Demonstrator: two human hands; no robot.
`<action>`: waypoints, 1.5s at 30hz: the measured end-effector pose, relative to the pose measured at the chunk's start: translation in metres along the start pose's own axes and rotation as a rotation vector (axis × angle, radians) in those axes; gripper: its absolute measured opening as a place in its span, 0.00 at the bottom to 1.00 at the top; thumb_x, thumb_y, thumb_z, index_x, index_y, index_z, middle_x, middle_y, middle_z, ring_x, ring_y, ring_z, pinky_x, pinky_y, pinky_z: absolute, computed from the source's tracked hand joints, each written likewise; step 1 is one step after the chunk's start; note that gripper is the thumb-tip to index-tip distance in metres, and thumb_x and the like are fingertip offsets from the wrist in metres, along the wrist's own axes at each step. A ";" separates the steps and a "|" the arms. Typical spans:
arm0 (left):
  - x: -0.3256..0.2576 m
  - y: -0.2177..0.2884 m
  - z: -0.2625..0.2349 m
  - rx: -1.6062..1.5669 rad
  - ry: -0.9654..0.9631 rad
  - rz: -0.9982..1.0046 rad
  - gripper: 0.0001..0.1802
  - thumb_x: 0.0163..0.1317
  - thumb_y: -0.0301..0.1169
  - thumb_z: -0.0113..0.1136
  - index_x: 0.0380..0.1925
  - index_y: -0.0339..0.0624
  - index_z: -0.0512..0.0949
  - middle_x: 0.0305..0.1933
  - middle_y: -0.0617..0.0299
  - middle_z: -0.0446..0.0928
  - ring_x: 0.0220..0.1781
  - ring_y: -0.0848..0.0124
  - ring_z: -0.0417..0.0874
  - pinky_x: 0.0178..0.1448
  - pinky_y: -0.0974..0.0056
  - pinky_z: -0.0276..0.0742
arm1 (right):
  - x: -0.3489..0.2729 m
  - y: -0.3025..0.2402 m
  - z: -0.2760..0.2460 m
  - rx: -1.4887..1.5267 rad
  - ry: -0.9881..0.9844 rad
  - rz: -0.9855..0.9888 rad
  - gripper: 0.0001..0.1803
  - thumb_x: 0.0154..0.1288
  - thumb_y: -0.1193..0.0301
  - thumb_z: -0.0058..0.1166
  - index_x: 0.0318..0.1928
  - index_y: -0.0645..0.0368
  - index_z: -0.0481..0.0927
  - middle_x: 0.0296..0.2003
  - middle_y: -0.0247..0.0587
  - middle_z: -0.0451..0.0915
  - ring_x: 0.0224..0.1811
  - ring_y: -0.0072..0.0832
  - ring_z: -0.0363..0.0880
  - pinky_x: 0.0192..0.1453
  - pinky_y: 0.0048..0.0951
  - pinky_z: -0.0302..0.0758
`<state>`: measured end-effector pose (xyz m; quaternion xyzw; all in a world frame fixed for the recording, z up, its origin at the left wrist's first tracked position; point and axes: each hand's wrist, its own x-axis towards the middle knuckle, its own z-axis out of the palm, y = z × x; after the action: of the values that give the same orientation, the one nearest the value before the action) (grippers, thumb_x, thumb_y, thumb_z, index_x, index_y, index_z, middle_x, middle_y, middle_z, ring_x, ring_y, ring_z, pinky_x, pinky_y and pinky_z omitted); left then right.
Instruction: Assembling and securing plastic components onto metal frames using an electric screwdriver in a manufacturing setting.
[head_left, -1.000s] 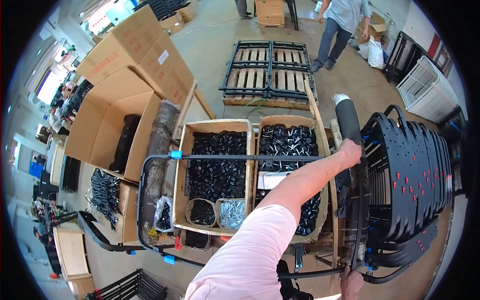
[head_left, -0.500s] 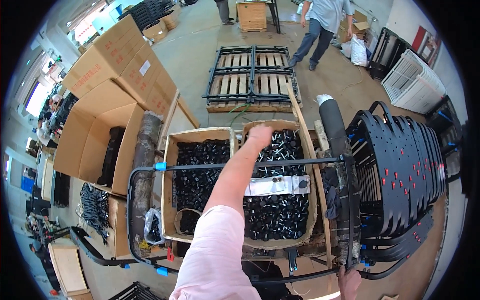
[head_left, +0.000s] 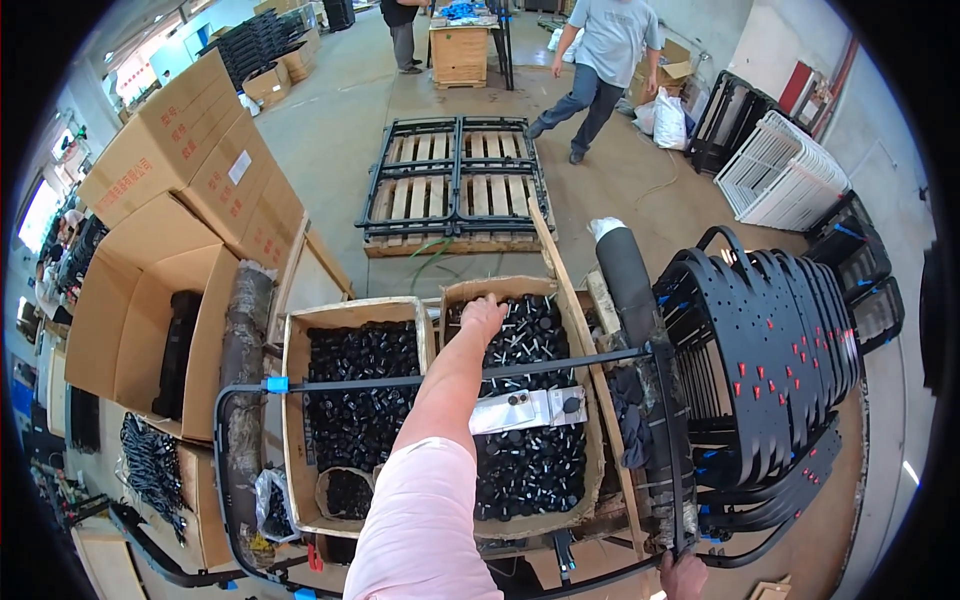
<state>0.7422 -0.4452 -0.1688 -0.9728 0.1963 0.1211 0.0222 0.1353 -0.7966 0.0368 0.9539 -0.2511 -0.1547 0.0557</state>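
My left hand (head_left: 483,316) reaches to the far end of the right-hand carton (head_left: 590,470). It is closed, its fingers curled down among black-headed screw feet (head_left: 530,345); what they hold is hidden. A black tubular metal frame (head_left: 340,385) lies across this carton and the left-hand carton (head_left: 296,400), which holds many small black caps (head_left: 365,370). At the lower right my right hand (head_left: 683,577) is closed around the near right corner of the frame. Between the frame and the parts lies a white paper sheet (head_left: 515,412) with a few round black pieces on it.
To the right stand stacked black perforated panels (head_left: 790,350) with red plugs. A padded roller (head_left: 640,290) runs beside the cartons. At left are a tall taped box (head_left: 165,140) and an open box (head_left: 90,340). Ahead, frames lie on a pallet (head_left: 455,185); a person (head_left: 605,70) walks nearby.
My view has shifted, so the scene sits lower and further left. My left hand stays in the far part of the right-hand carton; my right hand keeps hold of the frame. The person ahead has stepped.
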 end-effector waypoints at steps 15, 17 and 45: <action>-0.057 -0.005 -0.082 -0.638 0.240 -0.106 0.32 0.56 0.32 0.71 0.60 0.42 0.69 0.62 0.35 0.75 0.61 0.38 0.83 0.65 0.43 0.81 | 0.003 0.002 -0.003 0.072 -0.106 0.275 0.27 0.65 0.50 0.63 0.33 0.67 0.86 0.35 0.65 0.87 0.41 0.60 0.89 0.48 0.54 0.85; -0.078 -0.027 -0.085 -0.685 0.517 -0.097 0.26 0.53 0.32 0.71 0.52 0.42 0.76 0.53 0.40 0.83 0.61 0.40 0.81 0.66 0.44 0.77 | 0.005 0.001 -0.006 0.086 -0.134 0.130 0.26 0.65 0.52 0.63 0.35 0.68 0.87 0.29 0.62 0.87 0.36 0.58 0.89 0.45 0.53 0.86; -0.495 0.178 -0.079 -1.716 -0.272 -0.135 0.20 0.86 0.41 0.45 0.59 0.39 0.79 0.43 0.64 0.79 0.41 0.78 0.77 0.45 0.70 0.77 | 0.005 -0.135 -0.011 1.783 -0.492 -0.155 0.18 0.81 0.64 0.53 0.61 0.63 0.77 0.42 0.39 0.87 0.32 0.21 0.83 0.36 0.23 0.78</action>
<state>0.2489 -0.4305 0.0291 -0.6402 -0.0250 0.3407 -0.6881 0.2054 -0.6814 0.0206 0.5984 -0.2174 -0.1058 -0.7639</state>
